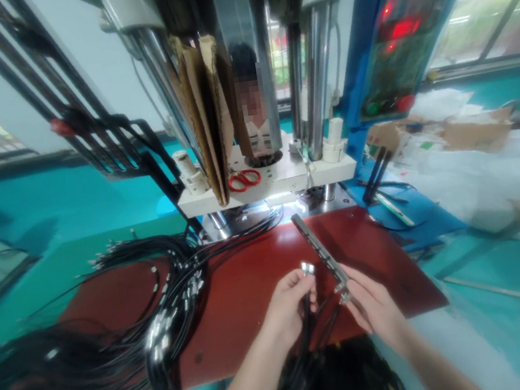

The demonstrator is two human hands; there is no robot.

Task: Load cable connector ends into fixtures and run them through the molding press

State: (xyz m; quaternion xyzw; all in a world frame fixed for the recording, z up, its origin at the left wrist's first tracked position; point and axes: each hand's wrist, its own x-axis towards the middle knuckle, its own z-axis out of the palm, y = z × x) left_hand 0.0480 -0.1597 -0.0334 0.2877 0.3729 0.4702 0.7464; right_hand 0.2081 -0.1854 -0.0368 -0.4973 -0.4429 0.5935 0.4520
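Observation:
My left hand is closed on black cables, and their silvery connector ends stick up above the thumb and fingers. The cables hang down from it toward my lap. Held in my right hand is a long, narrow dark metal bar with a row of small slots, tilted up and to the left toward the press. Small metal connectors show beside the right fingers at the bar's near end; whether they sit in the bar I cannot tell.
A press stands ahead, with red-handled scissors and folded cardboard on its plate. Bundled black cables cover the left of the red-brown board. At right are a blue control panel and white bags.

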